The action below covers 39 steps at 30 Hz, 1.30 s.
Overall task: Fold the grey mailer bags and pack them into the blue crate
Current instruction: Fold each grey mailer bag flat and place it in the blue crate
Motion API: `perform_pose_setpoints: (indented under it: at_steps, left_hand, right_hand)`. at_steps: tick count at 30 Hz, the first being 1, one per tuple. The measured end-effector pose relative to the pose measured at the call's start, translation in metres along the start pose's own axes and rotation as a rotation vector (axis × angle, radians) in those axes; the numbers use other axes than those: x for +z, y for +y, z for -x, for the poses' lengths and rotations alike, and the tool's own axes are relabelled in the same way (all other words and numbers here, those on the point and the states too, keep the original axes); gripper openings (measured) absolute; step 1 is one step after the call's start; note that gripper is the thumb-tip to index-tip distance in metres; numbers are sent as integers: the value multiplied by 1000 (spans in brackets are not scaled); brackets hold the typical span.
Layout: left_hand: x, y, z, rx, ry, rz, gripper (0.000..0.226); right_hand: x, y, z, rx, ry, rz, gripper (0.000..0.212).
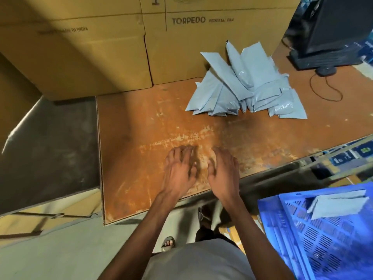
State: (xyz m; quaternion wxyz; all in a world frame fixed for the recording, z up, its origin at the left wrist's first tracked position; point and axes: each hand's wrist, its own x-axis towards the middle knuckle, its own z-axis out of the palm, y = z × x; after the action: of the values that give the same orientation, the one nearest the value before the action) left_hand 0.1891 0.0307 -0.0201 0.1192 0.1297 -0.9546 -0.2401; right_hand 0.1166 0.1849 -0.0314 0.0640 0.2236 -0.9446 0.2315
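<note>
Centrally, left hand and right hand spread empty near table edge, mailer pile well apart.

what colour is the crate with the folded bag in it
Blue, with slotted walls; the crate shows in the head view, lower right.

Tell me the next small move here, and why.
Probably reach the right hand forward to the pile of grey mailer bags and take one: both it and the left hand are empty over the table, and the blue crate holds one folded bag.
</note>
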Motion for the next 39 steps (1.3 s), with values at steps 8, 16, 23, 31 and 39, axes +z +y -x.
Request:
perform_pose_setpoints:
  at_steps: [8,16,23,31,39]
  left_hand:
    - [33,27,-64,-135,8,0,69]
    - [41,30,-123,-222,132,77,63]
    - [37,29,-177,-263,215,102,61]
    - [38,14,-193,-232,258,119,17]
    - [32,1,-190,-133,218,77,40]
  right_hand:
    - [-1,53,-71,-108,-39,-38,49]
    - [-2,67,-109,-163,-35,-80,48]
    - [-1,59,-128,-168,-56,-118,53]
    - [9,44,-131,-148,-115,-132,52]
    - [18,34,-118,-107,-102,-150,47]
